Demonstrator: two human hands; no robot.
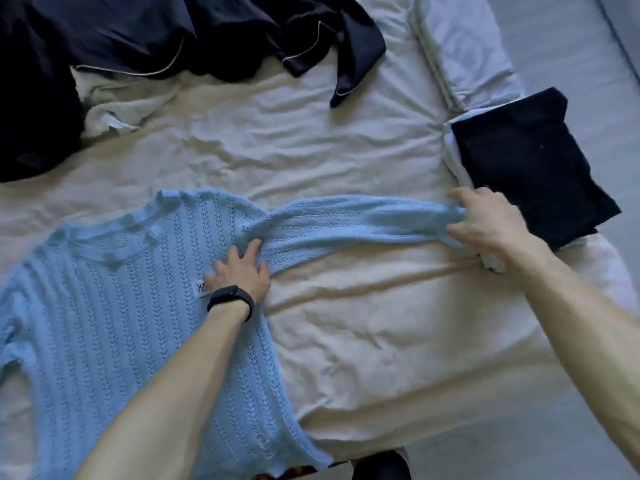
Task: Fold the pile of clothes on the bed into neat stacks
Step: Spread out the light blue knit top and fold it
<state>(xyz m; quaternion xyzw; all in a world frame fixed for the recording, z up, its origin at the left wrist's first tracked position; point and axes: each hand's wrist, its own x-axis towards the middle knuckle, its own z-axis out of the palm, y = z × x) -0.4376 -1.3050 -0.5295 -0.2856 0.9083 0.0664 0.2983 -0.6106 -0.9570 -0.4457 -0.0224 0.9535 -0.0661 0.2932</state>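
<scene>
The pale blue sweater (104, 306) lies flat on the bed (346, 341) at about 8 o'clock, one sleeve (346, 220) drawn taut toward 3 o'clock. The left grip (242, 271) presses open-fingered at the shoulder seam, and the right grip (485, 220) pinches the cuff. This looks like the sleeve fold, so next the cuff should travel back across the chest. A folded stack (526, 161) sits at 2 o'clock, the dark pile (121, 36) at 11.

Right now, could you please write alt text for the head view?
A light blue knit sweater lies on a white sheet; the left hand presses near its shoulder and the right hand grips the end of its outstretched sleeve. A folded dark stack sits at right, unfolded dark clothes at the far left.
</scene>
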